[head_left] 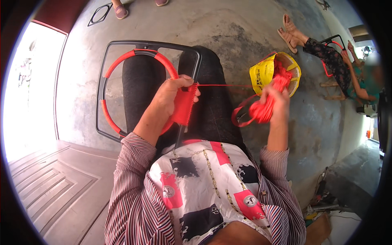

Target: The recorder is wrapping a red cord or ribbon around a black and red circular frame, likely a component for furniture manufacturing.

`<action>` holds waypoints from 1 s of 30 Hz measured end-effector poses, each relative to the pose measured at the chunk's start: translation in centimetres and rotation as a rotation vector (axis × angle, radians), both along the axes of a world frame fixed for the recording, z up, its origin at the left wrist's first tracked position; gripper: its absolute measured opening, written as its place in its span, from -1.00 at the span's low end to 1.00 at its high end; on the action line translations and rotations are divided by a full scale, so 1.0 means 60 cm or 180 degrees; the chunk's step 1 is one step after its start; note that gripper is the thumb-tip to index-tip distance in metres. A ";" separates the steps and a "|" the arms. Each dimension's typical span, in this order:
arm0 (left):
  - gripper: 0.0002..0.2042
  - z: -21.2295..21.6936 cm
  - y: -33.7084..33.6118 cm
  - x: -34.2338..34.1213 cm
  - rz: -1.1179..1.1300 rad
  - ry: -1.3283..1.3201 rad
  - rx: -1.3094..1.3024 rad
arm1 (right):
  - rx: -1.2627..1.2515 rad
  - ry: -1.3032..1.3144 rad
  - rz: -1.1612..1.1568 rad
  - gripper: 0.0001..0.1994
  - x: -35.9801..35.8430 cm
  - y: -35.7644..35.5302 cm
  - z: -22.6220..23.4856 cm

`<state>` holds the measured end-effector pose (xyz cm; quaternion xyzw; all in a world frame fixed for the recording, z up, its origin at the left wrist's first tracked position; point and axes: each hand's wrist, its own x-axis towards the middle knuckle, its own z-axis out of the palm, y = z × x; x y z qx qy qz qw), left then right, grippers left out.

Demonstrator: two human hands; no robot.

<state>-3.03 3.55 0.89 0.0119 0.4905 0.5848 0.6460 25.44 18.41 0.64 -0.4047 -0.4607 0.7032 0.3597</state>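
Looks stiff yet fairly light to handle in the black frame [197, 67], set across the thighs [216, 108]; probably steadiest if held by its outer bar. Likely soft, slack and slippery in the red cord bundle [261, 113], right of the frame, so best gathered in the palm. With the left hand [169, 93], clamped in a closed grip on the red woven panel [184, 107] at the frame's right side. With the right hand [274, 100], wrapped in a blurred, closed grip around the bundle.
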 end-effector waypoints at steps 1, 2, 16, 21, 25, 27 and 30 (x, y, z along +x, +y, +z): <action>-0.88 -0.001 -0.002 -0.004 -0.0104 -0.0007 -0.0027 | -0.0001 0.0143 -0.0299 -0.74 -0.007 0.009 0.008; -0.88 -0.002 -0.002 -0.008 -0.0212 -0.0016 -0.0054 | -0.0004 0.0285 -0.0602 -0.70 -0.011 0.015 0.020; -0.91 0.016 -0.017 0.026 -0.0256 -0.0201 0.0288 | 0.1169 0.0443 0.1284 -0.24 -0.232 -0.064 0.028; -0.91 0.014 -0.008 0.027 -0.0318 -0.0154 0.0287 | 0.1080 0.0014 0.1464 -0.68 -0.259 -0.049 0.026; -0.91 0.012 -0.009 0.023 -0.0360 0.0018 0.0204 | 0.2382 -0.0372 0.0326 -0.74 -0.232 -0.027 0.033; -0.91 0.009 -0.006 0.019 -0.0288 -0.0033 0.0251 | 0.2414 -0.0753 0.0696 -0.72 -0.187 -0.033 0.059; -0.91 0.002 -0.012 0.000 -0.0087 -0.0043 0.0249 | 0.2952 -0.2118 0.2690 -0.60 -0.125 -0.028 0.053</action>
